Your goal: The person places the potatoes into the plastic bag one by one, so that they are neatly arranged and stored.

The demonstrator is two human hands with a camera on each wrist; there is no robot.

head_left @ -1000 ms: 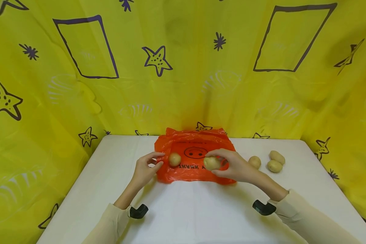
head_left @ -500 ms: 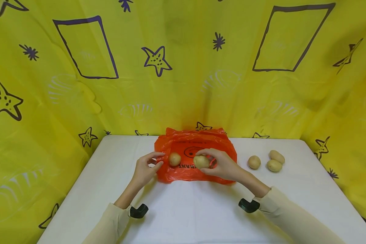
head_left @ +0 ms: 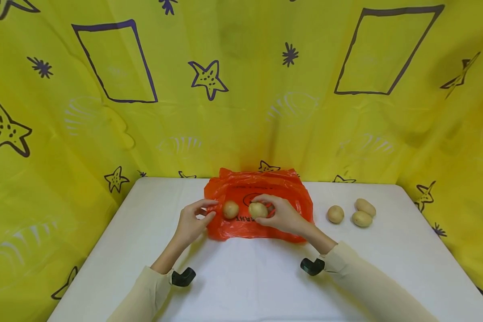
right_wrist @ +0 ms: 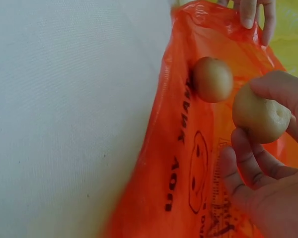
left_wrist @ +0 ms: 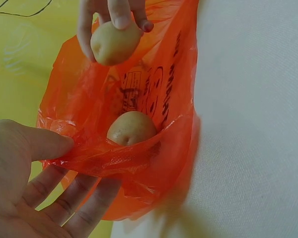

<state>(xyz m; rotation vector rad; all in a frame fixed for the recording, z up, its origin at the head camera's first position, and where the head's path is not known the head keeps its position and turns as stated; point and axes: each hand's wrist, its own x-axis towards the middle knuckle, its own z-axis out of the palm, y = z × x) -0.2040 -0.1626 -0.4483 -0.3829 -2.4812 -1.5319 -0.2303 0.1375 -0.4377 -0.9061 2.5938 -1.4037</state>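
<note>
An orange-red plastic bag (head_left: 241,231) with printed lettering and a pig-nose drawing lies spread on the table. My left hand (head_left: 192,225) holds the bag's left edge, thumb on top and fingers beneath in the left wrist view. Just inside that edge rests a potato (left_wrist: 131,128). Over the bag, my right hand (head_left: 285,218) grips another potato (right_wrist: 260,114) between thumb and fingers. The held potato is close to the right of the resting one, with a small gap between them. Part of the bag's print is hidden behind the right hand.
To the right of the bag, three potatoes lie on the white table (head_left: 241,277): a single potato (head_left: 336,214), then a touching pair, an upper potato (head_left: 365,206) and a lower potato (head_left: 362,219). A yellow patterned curtain (head_left: 241,125) borders the table's back and sides.
My right hand has moved left over the bag with its potato, nearing the potato that rests there. The left hand has stayed in place at the bag's edge.
</note>
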